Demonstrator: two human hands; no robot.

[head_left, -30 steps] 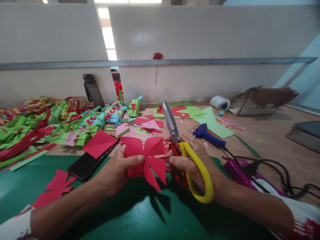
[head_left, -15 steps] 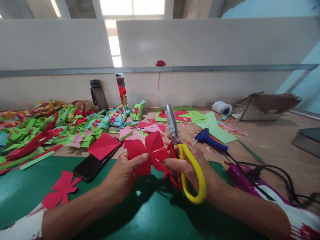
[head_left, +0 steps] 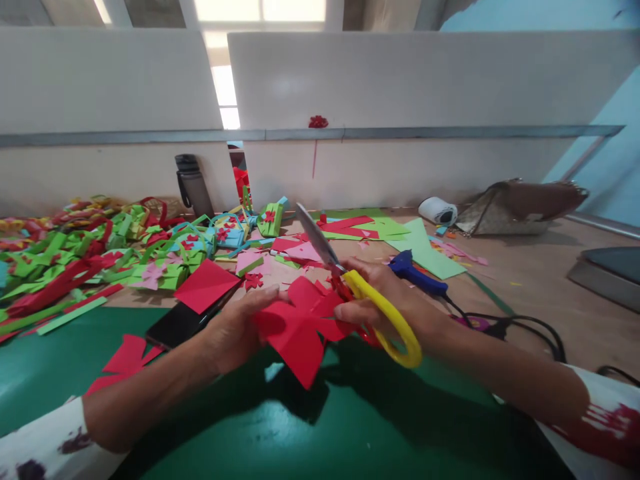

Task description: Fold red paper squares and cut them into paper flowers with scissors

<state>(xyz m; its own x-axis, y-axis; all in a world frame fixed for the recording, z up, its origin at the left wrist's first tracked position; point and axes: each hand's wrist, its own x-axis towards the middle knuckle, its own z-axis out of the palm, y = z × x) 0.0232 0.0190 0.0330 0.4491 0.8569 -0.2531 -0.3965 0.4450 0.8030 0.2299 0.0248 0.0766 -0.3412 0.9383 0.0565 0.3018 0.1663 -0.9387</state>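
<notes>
My left hand (head_left: 237,327) pinches a red paper cut-out (head_left: 300,323) with several pointed petals, held just above the green mat (head_left: 300,427). My right hand (head_left: 385,300) grips scissors (head_left: 360,290) with yellow and red handles; its fingertips also touch the cut-out's right edge. The steel blades are together and point up and to the left, away from the paper. A second red cut-out (head_left: 127,360) lies flat on the mat at the lower left.
A black phone (head_left: 185,320) under a red paper square (head_left: 207,283) lies left of my hands. Heaps of green, red and blue paper pieces (head_left: 100,247) fill the left. A blue glue gun (head_left: 415,273) with black cable, a tape roll (head_left: 439,210), a bag (head_left: 520,207) and a dark bottle (head_left: 193,183) stand beyond.
The red cut-out has been turned and lowered, now lying flatter. The scissors have tilted from nearly upright to leaning left. Both hands have dropped slightly toward the mat.
</notes>
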